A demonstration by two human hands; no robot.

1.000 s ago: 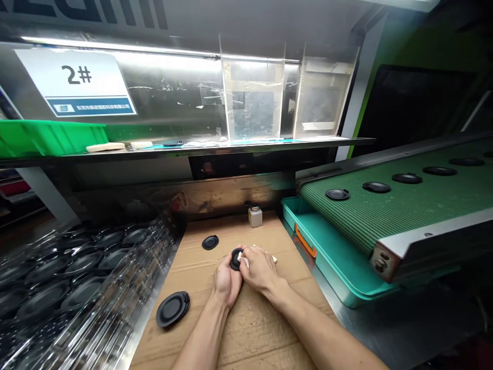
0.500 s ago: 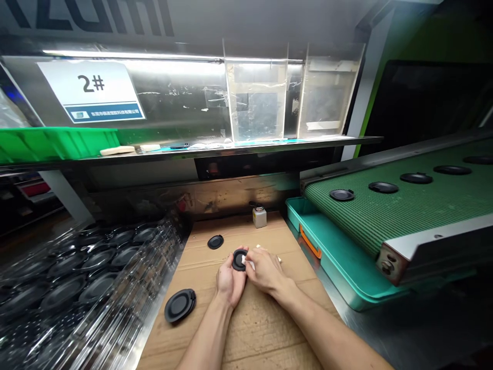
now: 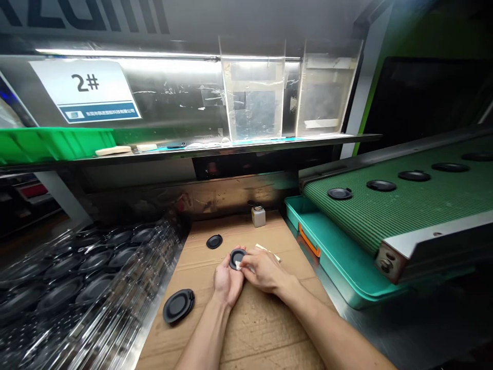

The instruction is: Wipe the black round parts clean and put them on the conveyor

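A round black plastic lid (image 3: 238, 257) is held up by my left hand (image 3: 227, 281), whose fingers curl around its lower edge. My right hand (image 3: 264, 267) pinches a small white cloth (image 3: 238, 265) and presses it on the lid's face near the lower rim. Another black lid (image 3: 214, 241) lies on the cardboard (image 3: 269, 329) just beyond my left hand. Closer to me, at the left, a small stack of black lids (image 3: 178, 307) rests on the cardboard. Behind my right hand lies a flat whitish piece (image 3: 268, 252), partly covered by the hand.
A white bottle (image 3: 258, 216) stands at the cardboard's far edge. On the right, a green conveyor (image 3: 358, 221) carries several black lids above a teal bin (image 3: 346, 277). Clear trays (image 3: 127, 298) of black lids are stacked at left. A metal shelf (image 3: 246, 149) spans the back.
The white cloth in my right hand has shifted from the lid's right side toward its lower rim. My left hand still holds the lid in nearly the same place.
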